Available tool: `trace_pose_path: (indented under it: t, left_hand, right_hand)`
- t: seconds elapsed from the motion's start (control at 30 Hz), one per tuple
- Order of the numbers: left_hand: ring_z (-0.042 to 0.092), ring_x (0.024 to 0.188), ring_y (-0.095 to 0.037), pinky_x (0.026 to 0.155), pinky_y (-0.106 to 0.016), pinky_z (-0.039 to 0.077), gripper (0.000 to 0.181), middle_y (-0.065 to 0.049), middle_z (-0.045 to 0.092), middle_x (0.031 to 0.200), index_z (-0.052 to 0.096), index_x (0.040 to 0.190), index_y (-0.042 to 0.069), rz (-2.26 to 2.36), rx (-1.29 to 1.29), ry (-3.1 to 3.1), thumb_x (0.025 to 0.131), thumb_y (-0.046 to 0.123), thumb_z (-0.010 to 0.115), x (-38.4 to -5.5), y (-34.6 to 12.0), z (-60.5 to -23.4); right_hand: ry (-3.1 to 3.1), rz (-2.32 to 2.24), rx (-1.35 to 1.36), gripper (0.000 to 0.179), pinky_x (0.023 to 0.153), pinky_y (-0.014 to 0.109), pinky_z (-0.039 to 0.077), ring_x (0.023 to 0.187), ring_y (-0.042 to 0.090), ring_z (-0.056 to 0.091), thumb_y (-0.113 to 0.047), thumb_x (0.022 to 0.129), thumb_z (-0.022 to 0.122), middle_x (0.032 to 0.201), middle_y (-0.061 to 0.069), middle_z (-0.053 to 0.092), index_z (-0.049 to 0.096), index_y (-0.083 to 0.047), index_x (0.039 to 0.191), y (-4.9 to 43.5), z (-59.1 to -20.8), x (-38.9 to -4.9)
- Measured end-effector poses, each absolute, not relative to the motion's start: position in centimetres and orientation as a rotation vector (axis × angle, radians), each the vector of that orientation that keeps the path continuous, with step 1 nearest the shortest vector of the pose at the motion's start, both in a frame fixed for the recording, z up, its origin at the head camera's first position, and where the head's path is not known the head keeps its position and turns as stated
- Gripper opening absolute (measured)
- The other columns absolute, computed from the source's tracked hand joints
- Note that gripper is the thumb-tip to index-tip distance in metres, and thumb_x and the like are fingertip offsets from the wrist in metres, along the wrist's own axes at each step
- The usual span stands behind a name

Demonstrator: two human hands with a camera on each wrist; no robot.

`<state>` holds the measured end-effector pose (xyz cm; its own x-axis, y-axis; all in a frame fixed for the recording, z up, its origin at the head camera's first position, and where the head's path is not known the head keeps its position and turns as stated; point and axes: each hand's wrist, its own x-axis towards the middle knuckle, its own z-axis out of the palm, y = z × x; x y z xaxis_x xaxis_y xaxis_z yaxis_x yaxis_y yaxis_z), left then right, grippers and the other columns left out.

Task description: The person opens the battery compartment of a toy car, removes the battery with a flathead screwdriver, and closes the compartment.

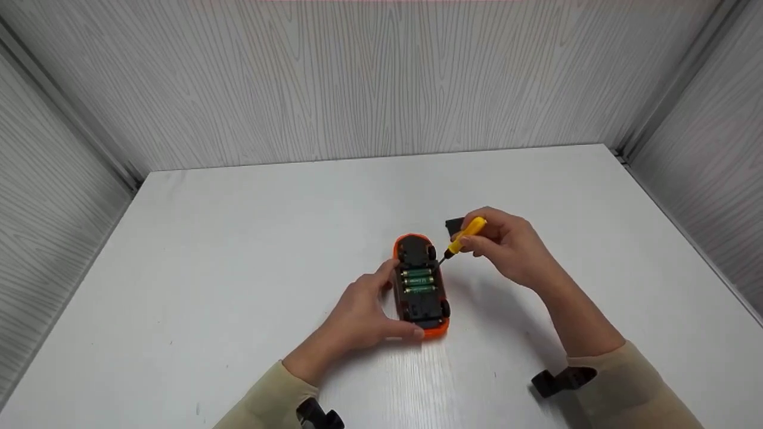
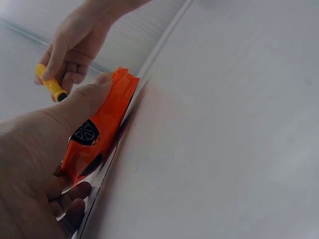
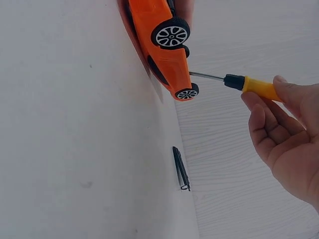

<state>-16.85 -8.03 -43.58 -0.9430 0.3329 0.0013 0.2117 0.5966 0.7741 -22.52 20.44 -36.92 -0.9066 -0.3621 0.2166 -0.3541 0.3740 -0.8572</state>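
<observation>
An orange toy car (image 1: 424,304) lies upside down on the white table, its black underside facing up. Several green batteries (image 1: 419,280) sit side by side in its uncovered battery compartment. My left hand (image 1: 363,313) grips the car from the left, thumb at the near end and fingers along the far side. In my right hand (image 1: 506,247) is a screwdriver (image 1: 468,235) with a yellow handle, pinched between thumb and fingers. Its metal shaft (image 3: 207,75) slants down to the right edge of the battery compartment; the tip is hidden in the right wrist view.
A black battery cover (image 1: 454,226) lies on the table (image 1: 268,238) beyond the car, partly behind my right hand. Grey wood-grain panels (image 1: 369,83) stand at the back and on both sides.
</observation>
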Motion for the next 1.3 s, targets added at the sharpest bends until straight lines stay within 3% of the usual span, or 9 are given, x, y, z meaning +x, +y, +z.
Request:
trace_pose_path:
  t: [0.27, 0.63, 0.87, 1.13, 1.3]
  left_hand:
    - [0.055, 0.120, -0.020, 0.107, -0.047, 0.046, 0.121, 0.000, 0.061, 0.130, 0.038, 0.164, 0.030, 1.248, 0.444, 2.684, 0.063, 0.056, 0.100, -16.8, -8.0, -43.5]
    - [0.056, 0.125, -0.024, 0.110, -0.049, 0.044, 0.125, -0.006, 0.062, 0.137, 0.037, 0.166, 0.029, 1.295, 0.459, 2.681, 0.062, 0.057, 0.100, -16.6, -7.9, -43.6]
    - [0.058, 0.122, -0.022, 0.107, -0.048, 0.045, 0.120, -0.002, 0.065, 0.132, 0.039, 0.163, 0.031, 1.317, 0.522, 2.691, 0.062, 0.054, 0.100, -16.8, -7.9, -43.7]
    - [0.056, 0.125, -0.023, 0.110, -0.050, 0.044, 0.120, 0.001, 0.065, 0.131, 0.039, 0.164, 0.028, 1.278, 0.490, 2.696, 0.063, 0.054, 0.100, -16.8, -8.0, -43.5]
    - [0.056, 0.125, -0.021, 0.110, -0.049, 0.044, 0.120, 0.003, 0.064, 0.130, 0.038, 0.163, 0.030, 1.271, 0.485, 2.691, 0.064, 0.053, 0.100, -16.8, -7.9, -43.4]
  right_hand:
    - [2.511, -1.693, -0.585, 0.020, 0.081, 0.034, 0.060, 0.102, 0.045, 0.073, -0.015, 0.104, 0.071, 0.111, 0.010, 0.078, 0.065, -0.005, 0.120, 21.2, -37.3, -23.1]
    - [2.445, -1.739, -0.473, 0.031, 0.084, 0.031, 0.059, 0.108, 0.044, 0.073, -0.021, 0.104, 0.072, 0.115, 0.012, 0.078, 0.062, -0.001, 0.125, 21.9, -37.7, -23.5]
    - [2.383, -1.799, -0.495, 0.028, 0.085, 0.032, 0.060, 0.103, 0.032, 0.076, -0.018, 0.103, 0.073, 0.114, 0.018, 0.075, 0.062, -0.002, 0.123, 22.2, -37.8, -23.6]
    - [2.473, -1.719, -0.519, 0.022, 0.085, 0.034, 0.060, 0.106, 0.045, 0.072, -0.017, 0.104, 0.071, 0.114, 0.011, 0.077, 0.064, -0.005, 0.121, 21.5, -37.1, -23.2]
    - [2.534, -1.671, -0.573, 0.021, 0.086, 0.040, 0.060, 0.098, 0.034, 0.075, -0.014, 0.103, 0.072, 0.111, 0.011, 0.077, 0.066, -0.004, 0.121, 21.1, -36.6, -22.7]
